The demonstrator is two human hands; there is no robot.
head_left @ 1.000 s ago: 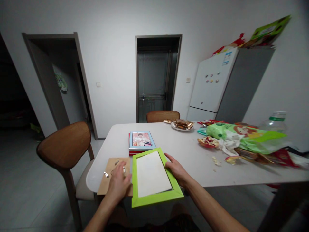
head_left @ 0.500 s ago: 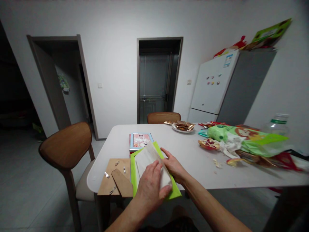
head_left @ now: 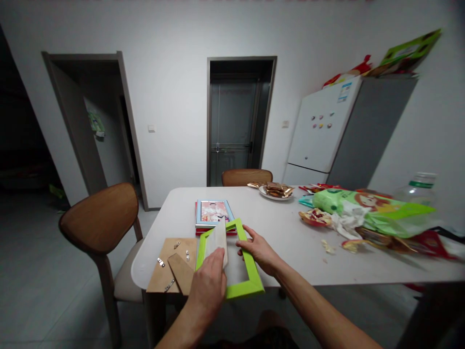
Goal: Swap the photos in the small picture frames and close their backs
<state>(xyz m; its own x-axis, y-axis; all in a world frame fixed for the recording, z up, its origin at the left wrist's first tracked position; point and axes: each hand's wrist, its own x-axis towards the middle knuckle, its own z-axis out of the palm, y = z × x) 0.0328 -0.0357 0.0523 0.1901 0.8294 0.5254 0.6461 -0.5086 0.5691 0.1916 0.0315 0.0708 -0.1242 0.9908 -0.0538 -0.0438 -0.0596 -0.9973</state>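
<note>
My left hand [head_left: 209, 280] is closed on the edge of a white sheet [head_left: 217, 242], which stands tilted up inside a lime-green picture frame [head_left: 245, 289]. Around the frame's right side wraps my right hand [head_left: 260, 250], its thumb and fingers on the rim. The frame's middle opening shows through to the table. Left of it lies a brown backing board [head_left: 154, 278] with small metal clips and a folding stand leg [head_left: 181, 274]. Just beyond sits a light-blue picture frame [head_left: 214, 224] with a pink picture, stacked on something red.
A plate [head_left: 276, 196] of wrapped snacks stands at the table's far side. On the right are a green snack bag [head_left: 378, 211], crumpled tissue, fruit peel [head_left: 315, 217] and a clear plastic jar [head_left: 417, 194]. A wooden chair [head_left: 101, 218] is at the left.
The white sheet has swung from lying over the green frame to standing up at its left side. My left hand has shifted left with it, uncovering the frame's opening.
</note>
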